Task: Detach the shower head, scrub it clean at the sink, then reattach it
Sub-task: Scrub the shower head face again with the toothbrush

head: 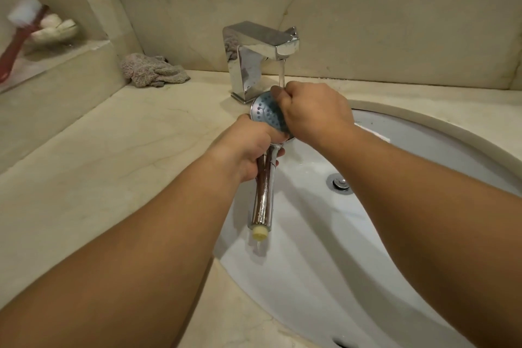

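My two bare forearms fill the bottom of the view, reaching forward over the white sink (395,155). My left hand (248,147) has its fingers curled round the chrome handle of the shower head (264,192), just below the round face. The handle slopes down toward me, and its pale yellow threaded end (260,232) hangs over the near side of the basin with nothing attached to it. The face with its blue-grey nozzle dots tilts up to the left, right under the spout of the square chrome faucet (261,48), from which a thin stream of water runs down. My right hand (313,113) is fisted against the right half of that face, knuckles up; I cannot tell whether it holds anything inside. The drain (340,183) sits in the basin to the right of the handle. On the beige marble counter (113,150), left of the faucet, lies a crumpled grey cloth (152,70). On the raised ledge at far left I see a blurred red-handled brush (17,37) with white bristles, beside a pale object I cannot identify.
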Tool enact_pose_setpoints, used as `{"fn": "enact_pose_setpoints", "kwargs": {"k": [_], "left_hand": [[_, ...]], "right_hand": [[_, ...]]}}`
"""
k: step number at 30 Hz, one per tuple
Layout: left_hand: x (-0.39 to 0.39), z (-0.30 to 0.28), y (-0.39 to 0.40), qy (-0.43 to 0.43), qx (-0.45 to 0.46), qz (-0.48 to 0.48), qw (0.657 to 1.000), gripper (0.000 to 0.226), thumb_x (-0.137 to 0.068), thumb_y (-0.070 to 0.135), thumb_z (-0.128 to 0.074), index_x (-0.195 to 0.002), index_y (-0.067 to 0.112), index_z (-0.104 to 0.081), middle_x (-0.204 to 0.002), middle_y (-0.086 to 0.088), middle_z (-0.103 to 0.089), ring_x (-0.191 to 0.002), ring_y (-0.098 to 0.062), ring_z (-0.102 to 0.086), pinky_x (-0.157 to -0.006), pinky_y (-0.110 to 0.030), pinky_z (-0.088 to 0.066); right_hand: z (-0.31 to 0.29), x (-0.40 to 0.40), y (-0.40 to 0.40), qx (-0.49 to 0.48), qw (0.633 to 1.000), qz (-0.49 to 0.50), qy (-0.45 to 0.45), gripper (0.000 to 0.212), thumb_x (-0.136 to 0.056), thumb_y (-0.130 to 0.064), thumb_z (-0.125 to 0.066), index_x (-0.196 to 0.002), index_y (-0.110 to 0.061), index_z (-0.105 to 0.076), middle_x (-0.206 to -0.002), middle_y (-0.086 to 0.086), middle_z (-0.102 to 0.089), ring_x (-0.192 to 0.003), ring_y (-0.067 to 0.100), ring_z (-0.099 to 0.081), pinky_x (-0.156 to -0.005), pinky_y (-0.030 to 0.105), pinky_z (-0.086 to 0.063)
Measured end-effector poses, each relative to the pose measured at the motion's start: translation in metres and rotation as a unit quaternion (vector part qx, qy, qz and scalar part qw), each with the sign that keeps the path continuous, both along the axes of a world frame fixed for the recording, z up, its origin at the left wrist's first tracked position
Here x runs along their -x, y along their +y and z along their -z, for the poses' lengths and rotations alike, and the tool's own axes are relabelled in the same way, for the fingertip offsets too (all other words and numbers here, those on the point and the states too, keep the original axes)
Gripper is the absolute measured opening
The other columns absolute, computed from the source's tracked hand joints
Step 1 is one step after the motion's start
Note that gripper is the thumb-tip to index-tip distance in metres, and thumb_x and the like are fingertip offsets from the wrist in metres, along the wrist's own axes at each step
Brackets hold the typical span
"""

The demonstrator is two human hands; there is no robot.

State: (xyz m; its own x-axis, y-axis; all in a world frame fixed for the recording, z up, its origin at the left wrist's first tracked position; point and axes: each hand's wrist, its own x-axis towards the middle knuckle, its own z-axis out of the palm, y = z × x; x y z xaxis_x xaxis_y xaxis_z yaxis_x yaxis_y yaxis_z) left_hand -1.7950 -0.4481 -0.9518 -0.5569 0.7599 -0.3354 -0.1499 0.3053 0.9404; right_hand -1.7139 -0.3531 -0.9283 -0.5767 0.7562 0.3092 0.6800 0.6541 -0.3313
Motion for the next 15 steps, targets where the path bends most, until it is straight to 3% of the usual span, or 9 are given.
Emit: {"fn": "enact_pose_setpoints", "kwargs": {"k": [3,7,11,15], "left_hand": [[0.001,0.000,0.001,-0.006,-0.005,0.000,1.000,0.041,-0.085,-0.001,-0.070,-0.125,0.007,-0.062,-0.109,-0.018,-0.075,-0.087,-0.031,-0.070,-0.068,-0.039,-0.055],[0.002,0.000,0.000,-0.015,-0.005,0.005,1.000,0.038,-0.087,-0.001,-0.068,-0.124,0.008,-0.063,-0.101,-0.012,-0.075,-0.085,-0.029,-0.071,-0.068,-0.038,-0.056],[0.002,-0.002,-0.001,-0.025,-0.007,0.003,1.000,0.034,-0.089,-0.002,-0.068,-0.121,0.007,-0.064,-0.108,-0.015,-0.074,-0.085,-0.029,-0.070,-0.071,-0.040,-0.055],[0.003,-0.003,-0.002,-0.030,-0.012,0.000,0.999,0.028,-0.089,-0.003,-0.067,-0.114,0.007,-0.063,-0.106,-0.016,-0.073,-0.084,-0.029,-0.071,-0.071,-0.041,-0.056]], "right_hand": [[-0.004,0.001,0.000,-0.031,0.999,0.018,-0.037,0.044,-0.100,-0.054,-0.026,-0.100,-0.028,-0.062,-0.073,0.000,-0.049,-0.073,0.026,-0.049,-0.059,0.033,-0.031],[0.000,-0.005,-0.008,-0.033,0.999,-0.009,-0.030,0.016,-0.099,-0.029,-0.046,-0.109,-0.017,-0.050,-0.092,0.006,-0.053,-0.076,0.027,-0.046,-0.062,0.036,-0.034],[0.004,-0.020,-0.011,-0.054,0.994,-0.045,-0.079,0.035,-0.088,-0.010,-0.056,-0.123,-0.011,-0.050,-0.109,0.011,-0.052,-0.091,0.026,-0.046,-0.072,0.033,-0.035],[0.002,-0.029,-0.006,-0.056,0.995,-0.060,-0.057,0.034,-0.090,-0.009,-0.051,-0.124,-0.014,-0.054,-0.100,0.008,-0.050,-0.088,0.025,-0.045,-0.070,0.032,-0.036]]}}
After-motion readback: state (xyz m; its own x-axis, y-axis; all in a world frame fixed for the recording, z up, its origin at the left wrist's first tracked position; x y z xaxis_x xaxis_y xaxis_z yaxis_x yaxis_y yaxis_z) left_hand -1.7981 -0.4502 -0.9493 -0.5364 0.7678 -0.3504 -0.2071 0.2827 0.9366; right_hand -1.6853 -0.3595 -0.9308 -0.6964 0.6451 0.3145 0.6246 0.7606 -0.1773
